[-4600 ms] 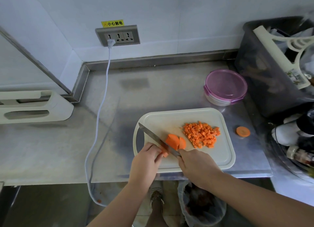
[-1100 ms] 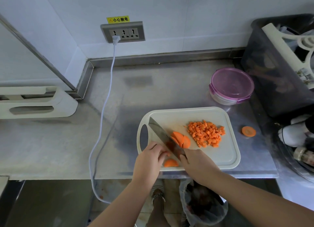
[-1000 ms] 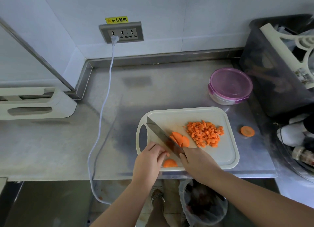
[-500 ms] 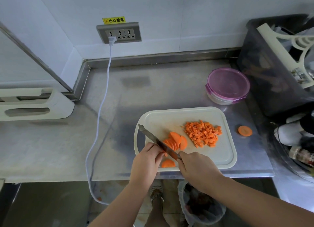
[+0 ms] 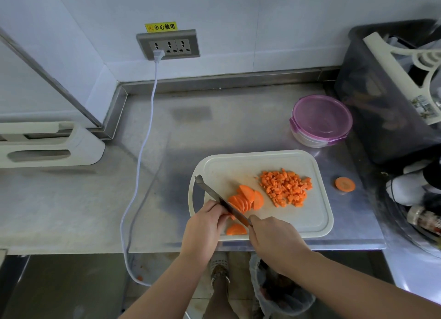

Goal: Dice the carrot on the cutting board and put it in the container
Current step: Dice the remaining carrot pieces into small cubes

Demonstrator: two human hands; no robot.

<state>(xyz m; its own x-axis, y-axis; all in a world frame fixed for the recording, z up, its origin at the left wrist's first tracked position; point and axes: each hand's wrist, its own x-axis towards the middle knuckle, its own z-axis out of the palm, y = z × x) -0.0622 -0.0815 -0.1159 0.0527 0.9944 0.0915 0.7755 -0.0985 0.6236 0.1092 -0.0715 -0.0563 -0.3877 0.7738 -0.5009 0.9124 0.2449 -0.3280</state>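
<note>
1 knife (image 5: 213, 194), 1 carrot (image 5: 241, 200), 1 board (image 5: 238, 166), 1 container (image 5: 321, 119).

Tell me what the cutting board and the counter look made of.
Cutting board: probably plastic, matte cream, with a moulded rim groove and handle hole. Counter: apparently stainless steel, brushed grey, showing soft reflections and a folded backsplash.

Yellow warning sticker (image 5: 161, 27) on far wall (image 5: 262, 20), directly above three-outlet socket panel (image 5: 168, 44): reads "小心触电". No other text legible.
</note>
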